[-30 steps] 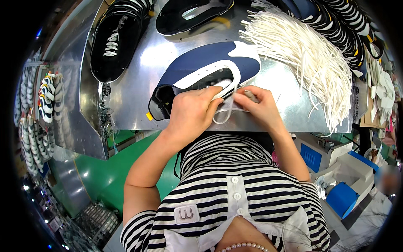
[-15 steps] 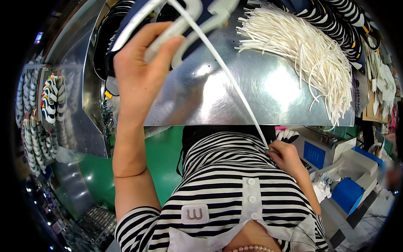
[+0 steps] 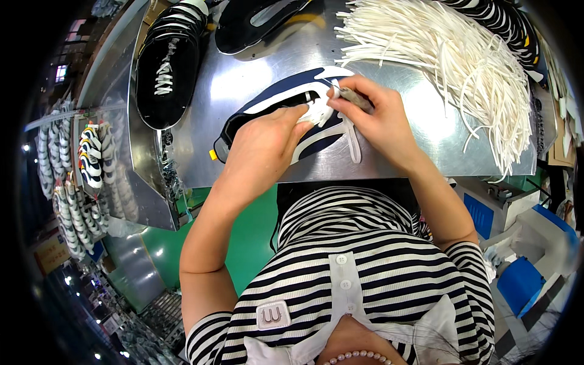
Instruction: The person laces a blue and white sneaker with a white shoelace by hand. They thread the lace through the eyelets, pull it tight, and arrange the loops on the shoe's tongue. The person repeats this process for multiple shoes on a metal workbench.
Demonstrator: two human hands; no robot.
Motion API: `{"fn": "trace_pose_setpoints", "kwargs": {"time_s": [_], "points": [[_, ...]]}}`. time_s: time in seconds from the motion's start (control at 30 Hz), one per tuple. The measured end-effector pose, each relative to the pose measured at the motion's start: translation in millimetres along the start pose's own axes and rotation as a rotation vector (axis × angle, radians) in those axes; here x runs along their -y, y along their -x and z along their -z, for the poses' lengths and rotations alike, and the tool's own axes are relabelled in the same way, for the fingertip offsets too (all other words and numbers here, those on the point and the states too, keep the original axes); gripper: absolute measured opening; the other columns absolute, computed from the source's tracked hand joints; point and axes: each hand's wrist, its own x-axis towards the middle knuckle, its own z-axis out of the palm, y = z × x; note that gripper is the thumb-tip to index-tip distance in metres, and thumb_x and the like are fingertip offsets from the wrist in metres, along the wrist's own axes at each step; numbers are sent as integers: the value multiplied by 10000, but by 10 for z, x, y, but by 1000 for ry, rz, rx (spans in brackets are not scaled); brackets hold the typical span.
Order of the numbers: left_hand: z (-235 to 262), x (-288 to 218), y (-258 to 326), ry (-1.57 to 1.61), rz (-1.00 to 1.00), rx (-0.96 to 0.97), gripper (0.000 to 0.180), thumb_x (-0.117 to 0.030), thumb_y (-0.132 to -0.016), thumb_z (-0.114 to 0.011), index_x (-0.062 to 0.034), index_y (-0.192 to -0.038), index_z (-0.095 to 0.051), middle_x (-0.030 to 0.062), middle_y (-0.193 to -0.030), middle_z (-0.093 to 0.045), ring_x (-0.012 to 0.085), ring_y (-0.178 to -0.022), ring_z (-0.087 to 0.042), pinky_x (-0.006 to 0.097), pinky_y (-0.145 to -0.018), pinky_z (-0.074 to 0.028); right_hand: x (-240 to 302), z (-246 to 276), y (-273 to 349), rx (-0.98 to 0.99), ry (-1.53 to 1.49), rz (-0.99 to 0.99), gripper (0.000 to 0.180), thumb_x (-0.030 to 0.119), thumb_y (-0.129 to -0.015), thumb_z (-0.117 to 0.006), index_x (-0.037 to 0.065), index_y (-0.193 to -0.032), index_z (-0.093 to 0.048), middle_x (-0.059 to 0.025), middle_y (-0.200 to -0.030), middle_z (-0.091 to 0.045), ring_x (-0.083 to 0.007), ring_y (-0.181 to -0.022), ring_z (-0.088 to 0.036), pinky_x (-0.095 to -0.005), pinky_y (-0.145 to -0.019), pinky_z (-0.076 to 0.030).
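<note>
A navy, white and black shoe upper (image 3: 261,100) lies on the metal table with its opening turned up. My left hand (image 3: 258,149) is closed on its near side, the fingers at the white eyelet part. Close by on the right, my right hand (image 3: 383,115) grips an awl-like tool (image 3: 358,100) with a grey-brown handle and a thin metal tip at the upper's front end. Some white lace (image 3: 317,113) bunches between the two hands; my fingers partly hide its path. A pale strap-like part (image 3: 353,143) hangs off the upper's near right side.
A heap of white laces (image 3: 438,67) covers the right of the metal table (image 3: 389,164). Stacked black uppers (image 3: 164,91) stand at the left, another black upper (image 3: 246,27) lies at the back, and more line the far right. Grey-and-blue equipment (image 3: 517,267) stands at the lower right.
The upper has come down from its raised position onto the table. My right hand has moved from my waist up to the upper, and the long taut stretch of lace is gone.
</note>
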Motion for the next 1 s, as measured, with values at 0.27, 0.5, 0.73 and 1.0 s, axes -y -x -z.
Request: {"fn": "trace_pose_setpoints", "kwargs": {"time_s": [0.27, 0.5, 0.73, 1.0], "points": [[-138, -81, -379, -42, 165, 91, 240, -290, -913, -648, -71, -829, -697, 140, -619, -618, 345, -601, -617, 433, -571, -477, -192, -80, -215, -72, -43, 47, 258, 168, -910, -663, 35, -1118, -587, -147, -866, -691, -265, -716, -645, -337, -670, -504], [-245, 3, -380, -27, 160, 32, 267, -299, -903, -659, -70, -767, -661, 137, -570, -576, 346, -548, -575, 429, -523, -443, -16, 90, 264, 117, -76, -297, 197, 143, -941, -633, -14, -1033, -557, -136, -819, -701, -224, -770, -702, -308, -704, -528], [-198, -32, -402, 39, 262, 105, 287, -298, -920, -629, -51, -780, -672, 125, -551, -549, 308, -531, -533, 396, -545, -434, -112, 46, 329, 101, 26, -196, 147, 127, -899, -661, -9, -930, -611, -127, -736, -704, -256, -649, -695, -335, -619, -524], [-213, 45, -227, 211, 104, 115, 203, -147, -868, -708, 10, -990, -670, 128, -695, -609, 230, -592, -554, 327, -612, -478, -77, 110, 241, 218, 264, -153, 146, 147, -880, -648, 7, -901, -611, -129, -712, -686, -317, -644, -675, -392, -591, -512]]}}
